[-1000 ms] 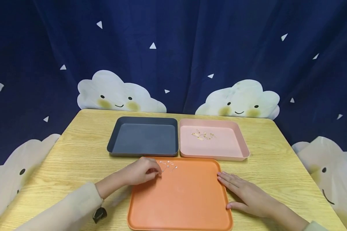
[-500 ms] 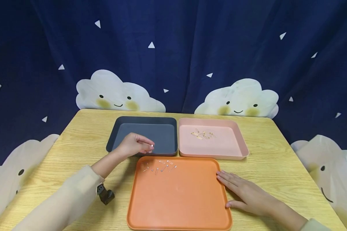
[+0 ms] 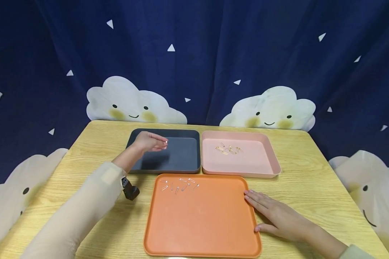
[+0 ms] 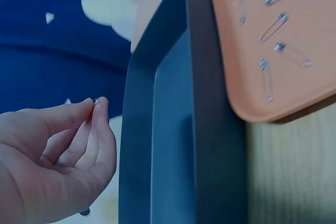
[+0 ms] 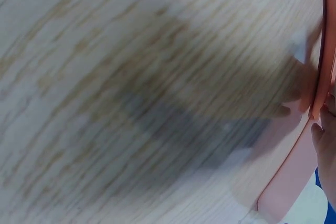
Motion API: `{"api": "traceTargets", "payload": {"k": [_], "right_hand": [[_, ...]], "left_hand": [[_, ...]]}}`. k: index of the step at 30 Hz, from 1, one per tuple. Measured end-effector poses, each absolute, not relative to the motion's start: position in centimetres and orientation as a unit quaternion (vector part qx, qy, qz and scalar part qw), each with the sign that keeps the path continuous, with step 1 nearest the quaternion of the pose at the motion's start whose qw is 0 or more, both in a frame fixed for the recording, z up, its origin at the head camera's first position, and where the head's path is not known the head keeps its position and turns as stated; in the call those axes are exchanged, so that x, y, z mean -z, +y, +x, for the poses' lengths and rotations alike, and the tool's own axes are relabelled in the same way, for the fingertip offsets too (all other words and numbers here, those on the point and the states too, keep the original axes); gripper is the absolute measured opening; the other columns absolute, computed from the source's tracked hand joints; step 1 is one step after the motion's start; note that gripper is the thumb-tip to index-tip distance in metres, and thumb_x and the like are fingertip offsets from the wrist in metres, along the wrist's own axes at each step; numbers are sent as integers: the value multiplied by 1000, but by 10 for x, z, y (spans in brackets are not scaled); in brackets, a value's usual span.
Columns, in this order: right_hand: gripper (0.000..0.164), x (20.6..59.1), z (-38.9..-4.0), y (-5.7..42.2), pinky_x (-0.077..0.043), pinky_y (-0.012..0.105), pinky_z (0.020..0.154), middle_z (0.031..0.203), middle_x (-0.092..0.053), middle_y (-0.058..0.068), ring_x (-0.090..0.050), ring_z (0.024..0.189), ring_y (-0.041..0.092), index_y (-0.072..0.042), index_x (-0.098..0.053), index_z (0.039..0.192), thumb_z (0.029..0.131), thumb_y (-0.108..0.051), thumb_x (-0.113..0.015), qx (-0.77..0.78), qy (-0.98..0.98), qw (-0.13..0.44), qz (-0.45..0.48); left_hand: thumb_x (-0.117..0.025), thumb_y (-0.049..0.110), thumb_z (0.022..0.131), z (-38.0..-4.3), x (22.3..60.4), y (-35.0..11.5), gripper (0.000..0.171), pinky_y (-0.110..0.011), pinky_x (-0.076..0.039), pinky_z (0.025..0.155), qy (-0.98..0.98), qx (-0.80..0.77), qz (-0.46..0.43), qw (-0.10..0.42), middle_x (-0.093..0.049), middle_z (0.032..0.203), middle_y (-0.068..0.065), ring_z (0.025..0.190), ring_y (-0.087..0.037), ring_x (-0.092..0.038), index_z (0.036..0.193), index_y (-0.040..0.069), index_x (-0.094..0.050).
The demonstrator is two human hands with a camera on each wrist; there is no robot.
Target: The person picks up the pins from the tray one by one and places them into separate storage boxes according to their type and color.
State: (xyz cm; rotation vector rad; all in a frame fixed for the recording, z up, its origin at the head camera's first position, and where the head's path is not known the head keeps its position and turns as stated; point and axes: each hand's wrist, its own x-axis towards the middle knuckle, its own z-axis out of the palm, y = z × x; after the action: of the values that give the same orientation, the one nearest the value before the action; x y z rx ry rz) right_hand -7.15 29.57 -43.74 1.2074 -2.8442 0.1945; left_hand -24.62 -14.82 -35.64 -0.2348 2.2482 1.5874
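Note:
My left hand is over the left part of the dark grey tray. Between thumb and index finger it pinches a small silver safety pin; most of the pin is hidden by the fingertips. Several silver safety pins lie spread near the far left corner of the orange tray. My right hand rests with extended fingers against that tray's right rim, thumb apart from the other fingers, holding nothing.
A pink tray stands beside the dark one, with several gold safety pins in it. Both touch or nearly touch the orange tray's far edge. The wooden table ends at a dark blue curtain with clouds.
My left hand has lifted a silver safety pin from the orange tray and carried it away from me, over the dark grey tray. The right hand has stayed at the rim.

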Motion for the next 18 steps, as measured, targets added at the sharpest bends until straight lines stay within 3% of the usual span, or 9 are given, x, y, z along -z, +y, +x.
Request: {"api": "traceTargets", "payload": {"k": [8, 12, 18], "right_hand": [[79, 438, -72, 296, 2, 0, 117, 158, -39, 1, -13, 152, -2, -16, -36, 153, 89, -56, -60, -58, -917, 30, 393], [78, 437, -71, 296, 3, -2, 115, 160, -37, -1, -8, 151, -8, -19, -33, 154, 91, -58, -57, -61, -923, 9, 380], [79, 437, -72, 295, 0, 1, 117, 158, -41, 2, -25, 150, 7, -15, -38, 152, 88, -55, -62, -58, -913, 34, 402]], "left_hand": [[-62, 3, 94, -276, 359, -155, 43, -19, -59, 78, 782, -557, -108, 258, -70, 68, 8, 67, -2, -69, 134, -7, -54], [-57, 1, 96, -286, 359, -156, 41, -16, -58, 73, 780, -537, -116, 301, -67, 63, 8, 63, -2, -67, 135, -8, -51], [-54, 0, 97, -297, 364, -156, 19, -13, -54, 67, 773, -518, -136, 341, -66, 63, 4, 60, -3, -65, 115, -5, -60]]}}
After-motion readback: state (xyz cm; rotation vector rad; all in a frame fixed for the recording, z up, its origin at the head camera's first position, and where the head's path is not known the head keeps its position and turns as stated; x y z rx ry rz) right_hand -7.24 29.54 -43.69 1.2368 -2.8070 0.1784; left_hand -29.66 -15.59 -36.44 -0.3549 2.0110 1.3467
